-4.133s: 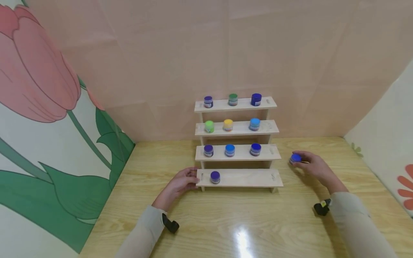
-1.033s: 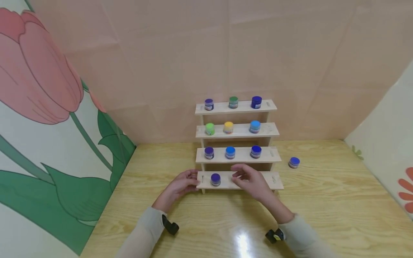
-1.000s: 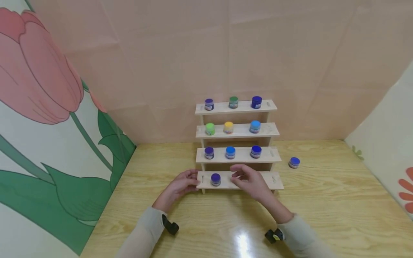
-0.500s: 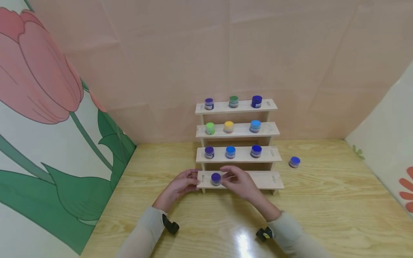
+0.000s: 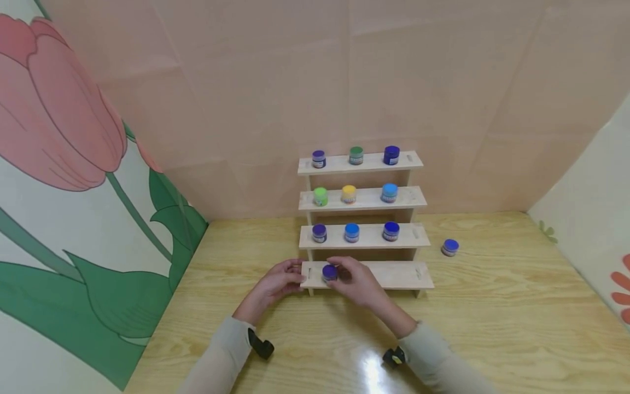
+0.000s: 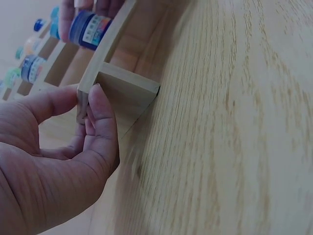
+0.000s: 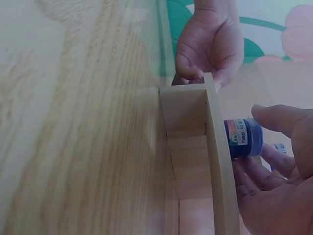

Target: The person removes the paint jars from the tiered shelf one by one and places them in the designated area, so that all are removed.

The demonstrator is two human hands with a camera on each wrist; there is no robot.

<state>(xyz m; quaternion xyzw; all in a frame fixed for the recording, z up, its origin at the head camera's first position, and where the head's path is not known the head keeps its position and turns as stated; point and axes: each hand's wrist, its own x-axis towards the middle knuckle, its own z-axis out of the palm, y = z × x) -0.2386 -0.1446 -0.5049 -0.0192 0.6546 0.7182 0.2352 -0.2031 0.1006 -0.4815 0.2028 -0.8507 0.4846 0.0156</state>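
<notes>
A pale wooden rack point(image 5: 379, 273) of four stepped shelves stands on the table. The left hand point(image 5: 274, 283) pinches the left end of its lowest shelf; the left wrist view shows thumb and finger on either side of the board point(image 6: 93, 78). A dark purple-lidded jar point(image 5: 329, 272) stands upright near that end. Around this jar is the right hand point(image 5: 358, 283), thumb and fingers on its sides; in the right wrist view the thumb of the right hand point(image 7: 279, 171) meets the lid edge of the jar point(image 7: 243, 138). The jar's base rests on the shelf.
The upper shelves each bear three jars, among them a green-lidded jar point(image 5: 356, 155), a yellow jar point(image 5: 349, 194) and a light blue one point(image 5: 389, 192). A blue-lidded jar point(image 5: 450, 247) stands on the table point(image 5: 492, 306) right of the rack. Behind is a draped pink-beige wall point(image 5: 256, 109).
Earlier the right hand was at the blue-lidded jar on the table; it let go and moved left along the lowest shelf to the purple-lidded jar, which it now grips. The left hand has stayed.
</notes>
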